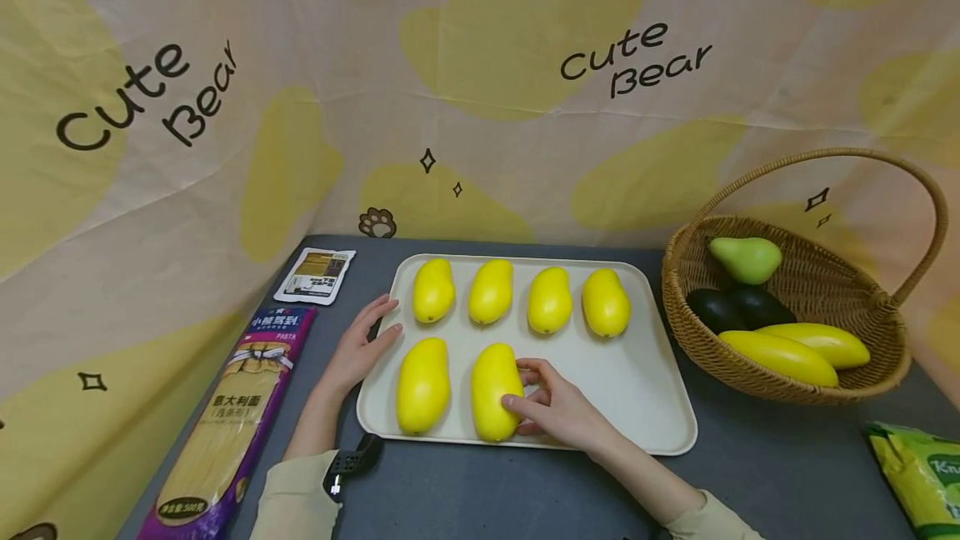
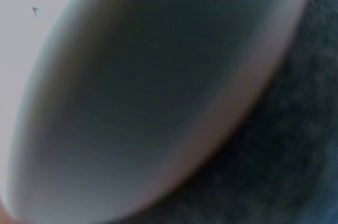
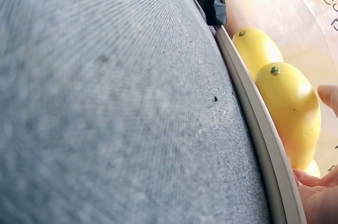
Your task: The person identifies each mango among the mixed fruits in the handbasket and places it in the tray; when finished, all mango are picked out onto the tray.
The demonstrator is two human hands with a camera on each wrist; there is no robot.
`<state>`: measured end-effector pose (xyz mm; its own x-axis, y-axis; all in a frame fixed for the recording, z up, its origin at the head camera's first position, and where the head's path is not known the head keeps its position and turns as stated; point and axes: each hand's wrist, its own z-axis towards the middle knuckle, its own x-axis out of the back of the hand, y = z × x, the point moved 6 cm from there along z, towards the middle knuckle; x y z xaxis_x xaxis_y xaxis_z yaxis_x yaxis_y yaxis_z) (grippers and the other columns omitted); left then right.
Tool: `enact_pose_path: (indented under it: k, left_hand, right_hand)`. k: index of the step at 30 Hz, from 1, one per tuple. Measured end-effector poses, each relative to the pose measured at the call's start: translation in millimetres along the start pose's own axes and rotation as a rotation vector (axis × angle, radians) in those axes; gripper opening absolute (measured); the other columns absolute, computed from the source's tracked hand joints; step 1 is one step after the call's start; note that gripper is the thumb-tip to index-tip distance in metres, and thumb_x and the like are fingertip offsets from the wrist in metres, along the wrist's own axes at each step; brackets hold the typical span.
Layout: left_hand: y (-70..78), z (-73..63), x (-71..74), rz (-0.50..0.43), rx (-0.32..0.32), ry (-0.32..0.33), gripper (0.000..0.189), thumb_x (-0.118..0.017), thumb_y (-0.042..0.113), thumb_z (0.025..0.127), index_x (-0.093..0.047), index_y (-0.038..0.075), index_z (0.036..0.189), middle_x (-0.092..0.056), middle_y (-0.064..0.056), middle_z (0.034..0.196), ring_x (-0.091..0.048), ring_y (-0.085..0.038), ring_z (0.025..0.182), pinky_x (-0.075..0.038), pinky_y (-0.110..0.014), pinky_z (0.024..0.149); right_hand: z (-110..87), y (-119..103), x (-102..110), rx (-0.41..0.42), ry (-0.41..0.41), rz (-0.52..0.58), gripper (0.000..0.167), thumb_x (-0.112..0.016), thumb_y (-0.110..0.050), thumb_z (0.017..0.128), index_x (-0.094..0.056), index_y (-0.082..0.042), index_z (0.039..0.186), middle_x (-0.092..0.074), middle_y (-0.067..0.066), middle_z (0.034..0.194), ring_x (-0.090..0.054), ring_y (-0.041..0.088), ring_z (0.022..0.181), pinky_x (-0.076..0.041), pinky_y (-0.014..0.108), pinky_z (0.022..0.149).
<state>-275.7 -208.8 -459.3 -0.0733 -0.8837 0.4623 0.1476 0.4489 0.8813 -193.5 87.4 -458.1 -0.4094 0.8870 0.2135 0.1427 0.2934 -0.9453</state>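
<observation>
Several yellow mangoes lie in two rows on a cream tray (image 1: 600, 398). My right hand (image 1: 558, 407) is at the right side of the front-row mango (image 1: 491, 394), its thumb over that side in the head view. In the right wrist view a small gap shows between the thumb (image 3: 328, 96) and the mango (image 3: 290, 108); the lower fingers (image 3: 314, 182) lie close to its underside. My left hand (image 1: 360, 352) rests at the tray's left rim with relaxed fingers, beside another front-row mango (image 1: 422, 386). The left wrist view is blurred and shows no hand clearly.
Right of the tray, a wicker basket (image 1: 675, 307) holds a green pear (image 1: 746, 259), dark avocados (image 1: 716, 311) and long yellow fruits (image 1: 780, 357). A pasta pack (image 1: 232, 415) and a white pouch (image 1: 315, 275) lie left. A green packet (image 1: 915, 473) is at right. Printed cloth (image 1: 480, 107) hangs behind.
</observation>
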Motion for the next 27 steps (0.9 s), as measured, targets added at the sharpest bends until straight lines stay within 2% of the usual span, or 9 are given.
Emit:
enact_pose_path:
  k: [8,14,16,21,23,27]
  left_hand:
    - [3.3,0.5,-0.8,0.019,-0.002,0.004,0.049,-0.057,0.022,0.099,-0.047,0.003,0.143,-0.029,-0.014,0.156,-0.022,-0.035,0.143,-0.014,-0.058,0.115]
    - [2.8,1.5,-2.4,0.014,-0.002,0.001,0.049,-0.058,0.022,0.099,-0.047,0.002,0.142,-0.029,-0.015,0.156,-0.022,-0.036,0.144,-0.014,-0.058,0.115]
    - [2.3,1.6,-2.6,0.016,0.001,-0.002,0.049,-0.058,0.023,0.099,-0.047,0.003,0.143,-0.029,-0.014,0.156,-0.022,-0.036,0.144,-0.014,-0.059,0.115]
    - [2.1,1.1,-2.0,0.026,0.003,-0.003,0.050,-0.057,0.024,0.099,-0.046,0.003,0.143,-0.029,-0.015,0.156,-0.022,-0.036,0.144,-0.014,-0.059,0.115]
    - [2.6,0.5,-1.6,0.028,0.000,-0.001,0.050,-0.057,0.024,0.099,-0.046,0.003,0.143,-0.029,-0.015,0.156,-0.022,-0.036,0.144,-0.014,-0.059,0.115]
    - [3.0,-0.6,-0.8,0.030,-0.006,0.002,0.049,-0.057,0.022,0.099,-0.047,0.002,0.142,-0.029,-0.016,0.156,-0.022,-0.036,0.143,-0.014,-0.059,0.115]
  right_hand:
    - [-5.1,-3.5,2.9,0.002,-0.001,0.013,0.068,-0.072,-0.036,0.089,-0.040,-0.006,0.141,-0.051,0.014,0.121,-0.065,0.021,0.083,-0.059,0.034,0.072]
    - [-11.9,-7.4,10.0,0.041,0.008,0.028,0.061,-0.069,-0.030,0.091,-0.042,-0.004,0.139,-0.053,0.013,0.117,-0.066,0.023,0.080,-0.059,0.033,0.073]
    - [-15.1,-9.8,15.4,0.069,0.031,-0.002,0.051,-0.069,-0.028,0.092,-0.049,-0.005,0.133,-0.056,0.011,0.114,-0.065,0.023,0.077,-0.058,0.031,0.070]
    - [-24.9,-19.9,35.9,0.172,0.083,-0.151,0.024,-0.066,-0.026,0.094,-0.066,-0.008,0.110,-0.064,0.010,0.092,-0.060,0.025,0.072,-0.050,0.025,0.061]
    - [-30.2,-25.6,45.2,0.213,0.079,-0.192,0.020,-0.066,-0.025,0.094,-0.068,-0.007,0.104,-0.065,0.012,0.088,-0.060,0.027,0.073,-0.049,0.025,0.061]
    - [-42.8,-38.2,63.8,0.268,0.058,-0.257,0.019,-0.065,-0.022,0.095,-0.067,-0.005,0.104,-0.067,0.012,0.092,-0.060,0.024,0.079,-0.051,0.027,0.068]
